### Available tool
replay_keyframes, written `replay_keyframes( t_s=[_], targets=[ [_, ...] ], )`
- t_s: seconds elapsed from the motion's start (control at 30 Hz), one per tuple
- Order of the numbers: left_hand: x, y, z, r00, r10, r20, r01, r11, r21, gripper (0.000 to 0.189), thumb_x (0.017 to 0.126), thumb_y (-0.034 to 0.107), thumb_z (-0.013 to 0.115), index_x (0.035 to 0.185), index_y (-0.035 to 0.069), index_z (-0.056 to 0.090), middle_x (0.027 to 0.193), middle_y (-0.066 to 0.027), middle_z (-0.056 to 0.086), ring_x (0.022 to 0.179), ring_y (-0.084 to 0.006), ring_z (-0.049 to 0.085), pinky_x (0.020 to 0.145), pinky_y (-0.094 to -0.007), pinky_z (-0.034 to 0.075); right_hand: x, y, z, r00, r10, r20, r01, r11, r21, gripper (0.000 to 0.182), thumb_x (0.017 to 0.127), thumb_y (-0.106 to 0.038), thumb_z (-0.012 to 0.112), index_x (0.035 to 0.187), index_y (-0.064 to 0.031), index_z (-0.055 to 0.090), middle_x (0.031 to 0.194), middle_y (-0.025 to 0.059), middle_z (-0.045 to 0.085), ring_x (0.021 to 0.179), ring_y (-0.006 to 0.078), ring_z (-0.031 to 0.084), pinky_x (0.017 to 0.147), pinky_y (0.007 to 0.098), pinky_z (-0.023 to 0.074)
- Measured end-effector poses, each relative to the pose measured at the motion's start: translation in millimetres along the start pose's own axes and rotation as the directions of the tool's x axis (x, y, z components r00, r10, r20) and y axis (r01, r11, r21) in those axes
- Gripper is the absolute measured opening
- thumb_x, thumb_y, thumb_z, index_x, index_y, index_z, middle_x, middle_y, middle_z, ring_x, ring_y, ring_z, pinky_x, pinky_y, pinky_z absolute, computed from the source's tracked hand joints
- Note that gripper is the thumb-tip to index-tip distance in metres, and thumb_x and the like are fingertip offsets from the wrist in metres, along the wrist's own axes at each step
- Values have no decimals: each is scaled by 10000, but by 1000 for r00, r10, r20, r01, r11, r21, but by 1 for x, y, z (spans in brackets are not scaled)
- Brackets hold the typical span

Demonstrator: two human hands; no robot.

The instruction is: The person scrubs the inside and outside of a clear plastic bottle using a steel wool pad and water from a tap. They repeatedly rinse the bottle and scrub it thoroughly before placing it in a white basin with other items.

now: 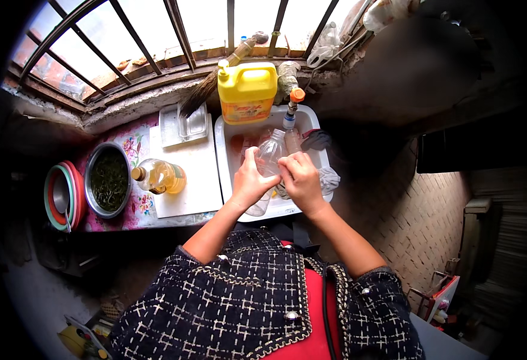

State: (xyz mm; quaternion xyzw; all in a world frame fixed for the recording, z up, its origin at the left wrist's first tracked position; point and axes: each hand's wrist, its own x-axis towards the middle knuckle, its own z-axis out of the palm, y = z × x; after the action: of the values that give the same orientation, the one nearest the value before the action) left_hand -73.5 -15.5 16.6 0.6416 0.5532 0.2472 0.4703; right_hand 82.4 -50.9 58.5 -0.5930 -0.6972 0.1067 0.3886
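Over a white plastic sink, my left hand grips a clear plastic bottle, its open neck pointing away from me. My right hand is at the bottle's right side, fingertips pinched together; whether they hold something small I cannot tell. Just beyond, a second clear bottle with a blue-and-white neck sits beneath a tap with an orange handle. Grey cloth and dark cloth lie at the sink's right side. A yellow jug stands at the sink's far edge.
Left of the sink, a bottle of yellow liquid stands on a white board. Clear plastic trays lie behind it. Farther left are a metal bowl of greens and stacked colored basins. A straw brush leans by the barred window.
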Motion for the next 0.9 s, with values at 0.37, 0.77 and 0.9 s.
replay_keyframes(
  t_s=[0.37, 0.77, 0.9],
  targets=[
    [7, -5, -1, 999, 44, -22, -46, 994, -104, 887, 682, 395, 835, 1343, 22, 375, 1128, -216, 632, 1045, -356, 650, 900, -429, 516, -3, -11, 11, 996, 76, -46, -69, 989, 132, 71, 819, -27, 693, 880, -18, 657, 865, 133, 621, 860, 330, 616, 744, 415, 501],
    [10, -14, 3, 992, 110, 54, -94, 965, -246, 930, 653, 383, 864, 1340, -10, 375, 1130, -219, 616, 1056, -305, 633, 933, -395, 502, 11, -2, 6, 989, 110, -101, -90, 978, 189, 47, 812, -14, 674, 850, -7, 648, 840, 139, 622, 845, 332, 622, 758, 419, 498],
    [3, 9, 1, 981, 145, 132, -75, 898, -433, 868, 674, 322, 889, 1320, 12, 399, 1176, -143, 591, 1097, -225, 595, 947, -383, 499, 41, 15, -9, 962, 228, -153, -197, 961, 193, 60, 849, -56, 687, 883, -13, 663, 870, 142, 644, 829, 313, 646, 746, 387, 503]
  ],
)
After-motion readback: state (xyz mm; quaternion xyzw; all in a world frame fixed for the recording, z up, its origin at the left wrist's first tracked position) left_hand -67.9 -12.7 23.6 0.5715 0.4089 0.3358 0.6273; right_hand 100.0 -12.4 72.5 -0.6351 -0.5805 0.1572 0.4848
